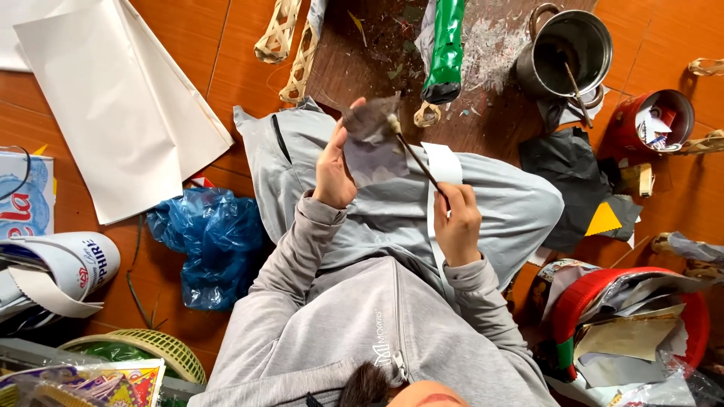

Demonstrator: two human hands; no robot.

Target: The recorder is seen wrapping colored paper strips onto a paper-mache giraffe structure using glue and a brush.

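1. White paper sheets, at ten o'clock on the floor. They lie loose and overlapping; a shifted knee could crease them. Their upper edges run out of frame.
2. Blue plastic bag, at eight o'clock, just beside the seated person's leg. Crumpled shut; its contents are hidden.
3. Left hand, near centre. Fingers closed on a grey paper piece, held up above the lap. The piece looks thin and damp; pinched too hard, or brushed too firmly, it could tear or fold onto itself. Whether it is one layer or several is hard to make out.
4. Brush, running from the paper piece toward five o'clock. Its tip touches the piece. Whatever it carries could drip onto the grey trousers below. The bristles are blurred.
5. Right hand, right of centre. Closed round the brush handle, with a white paper strip beside it; I cannot tell whether the fingers also pinch the strip. The strip's lower end disappears behind the wrist.
6. Metal pot, at one o'clock, a stick leaning inside. A reach across could knock it; its contents are too dark to identify.
7. Red tin, at two o'clock, holding scraps, unclear which.
8. Red basin, at four o'clock, heaped with paper, partly cut off.
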